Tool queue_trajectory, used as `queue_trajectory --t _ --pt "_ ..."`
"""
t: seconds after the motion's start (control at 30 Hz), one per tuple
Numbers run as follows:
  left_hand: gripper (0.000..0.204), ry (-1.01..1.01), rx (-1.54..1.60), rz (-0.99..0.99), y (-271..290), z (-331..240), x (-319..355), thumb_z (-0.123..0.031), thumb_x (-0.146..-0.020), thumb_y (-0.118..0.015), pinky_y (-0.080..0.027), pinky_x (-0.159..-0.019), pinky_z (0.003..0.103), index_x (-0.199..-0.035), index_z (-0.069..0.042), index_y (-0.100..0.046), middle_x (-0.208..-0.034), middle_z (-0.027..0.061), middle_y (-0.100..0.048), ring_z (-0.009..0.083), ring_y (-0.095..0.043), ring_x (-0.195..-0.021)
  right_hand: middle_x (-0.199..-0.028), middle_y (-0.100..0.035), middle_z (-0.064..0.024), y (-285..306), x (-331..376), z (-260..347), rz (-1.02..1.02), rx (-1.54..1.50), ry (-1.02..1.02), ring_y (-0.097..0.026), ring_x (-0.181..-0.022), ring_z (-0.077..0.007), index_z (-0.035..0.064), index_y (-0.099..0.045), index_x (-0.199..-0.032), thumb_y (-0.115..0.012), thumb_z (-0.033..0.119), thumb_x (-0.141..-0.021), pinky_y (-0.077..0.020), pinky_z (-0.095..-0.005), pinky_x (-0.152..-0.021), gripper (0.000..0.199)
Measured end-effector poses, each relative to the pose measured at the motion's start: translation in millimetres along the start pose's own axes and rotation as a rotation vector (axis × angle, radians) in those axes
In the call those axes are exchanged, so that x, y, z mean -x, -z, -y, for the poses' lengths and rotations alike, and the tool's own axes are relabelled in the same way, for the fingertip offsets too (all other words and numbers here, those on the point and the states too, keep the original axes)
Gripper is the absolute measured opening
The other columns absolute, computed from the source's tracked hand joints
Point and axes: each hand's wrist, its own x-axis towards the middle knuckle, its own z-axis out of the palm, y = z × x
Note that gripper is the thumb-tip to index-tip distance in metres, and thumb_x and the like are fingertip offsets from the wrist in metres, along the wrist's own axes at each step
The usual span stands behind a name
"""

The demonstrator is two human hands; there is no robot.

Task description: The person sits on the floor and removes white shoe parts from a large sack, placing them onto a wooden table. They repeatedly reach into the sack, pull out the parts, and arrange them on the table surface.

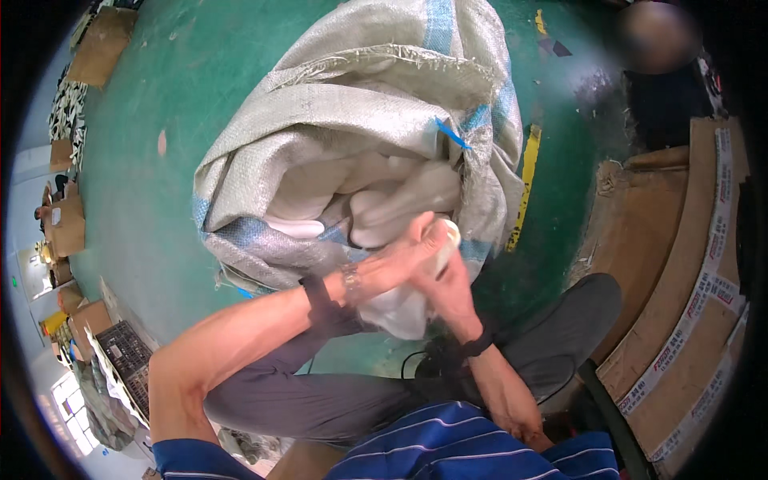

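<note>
Both my hands meet just in front of a big woven sack (336,104), closed around a pale white piece with a rounded end (453,231). My left hand (404,258) reaches across from the left with its fingers wrapped on the piece. From below, my right hand (450,294) grips the same piece, and its fingers are partly hidden. Below the hands hangs a whitish, soft-looking part (398,312); whether it belongs to the held piece I cannot tell. Inside the sack's folded-back mouth lie several smooth, cream-white, sole-shaped pieces (412,200).
Cardboard boxes (664,344) sealed with printed tape stand close on my right. A dark plastic crate (124,352) and other cartons (64,226) line the left side. A yellow floor stripe (526,184) runs beside the sack. Another person (664,88) is at the far right.
</note>
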Motion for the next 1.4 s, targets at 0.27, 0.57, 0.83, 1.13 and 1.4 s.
queue_trajectory --t 0.27,0.57,0.83,1.13,1.4 --pt "0.066 0.188 -0.664 -0.155 109 67 -65 -0.038 -0.082 -0.074 -0.047 -0.107 0.04 -0.136 -0.002 -0.06 -0.132 0.0206 -0.065 0.0324 -0.062 -0.124 -0.114 -0.065 -0.0103 87 -13 69 -0.428 0.259 0.29 -0.063 -0.103 -0.018 -0.0005 -0.052 -0.125 -0.084 0.012 -0.084 -0.0524 -0.0331 -0.091 0.053" --pt "0.058 0.043 -0.998 -0.003 96 130 -97 -0.041 -0.073 -0.081 -0.053 -0.092 0.044 -0.114 -0.001 -0.07 -0.11 0.0209 -0.072 0.0374 -0.068 -0.105 -0.11 -0.068 -0.0119 101 -27 53 -0.33 0.379 0.334 -0.066 -0.101 -0.0202 -0.0019 -0.05 -0.129 -0.087 0.016 -0.081 -0.0527 -0.0341 -0.09 0.064" --pt "0.06 0.115 -0.757 0.015 71 -36 -38 -0.03 -0.075 -0.076 -0.058 -0.077 0.041 -0.119 0.009 -0.064 -0.088 0.0237 -0.073 0.031 -0.075 -0.081 -0.123 -0.062 -0.0142 97 -32 40 -0.545 0.37 0.614 -0.063 -0.11 -0.0231 -0.0021 -0.048 -0.133 -0.086 0.006 -0.079 -0.0512 -0.0355 -0.095 0.066" --pt "0.061 0.23 0.015 0.069 -13 -28 -14 -0.015 -0.095 -0.071 -0.062 -0.058 0.027 -0.143 0.009 -0.041 -0.088 0.0086 -0.069 0.014 -0.069 -0.068 -0.141 -0.048 -0.0222 54 -8 8 -0.411 0.313 0.42 -0.049 -0.132 -0.0347 -0.0033 -0.035 -0.148 -0.082 0.006 -0.077 -0.0376 -0.0424 -0.113 0.086" --pt "0.063 0.177 0.045 0.158 -39 2 -8 -0.004 -0.098 -0.06 -0.062 -0.076 0.034 -0.151 0.0 -0.026 -0.107 0.0148 -0.069 0.0208 -0.072 -0.091 -0.158 -0.029 -0.0314 82 19 -2 0.089 0.42 0.31 -0.034 -0.147 -0.0427 -0.0077 -0.007 -0.158 -0.073 0.009 -0.078 -0.0286 -0.0471 -0.121 0.105"
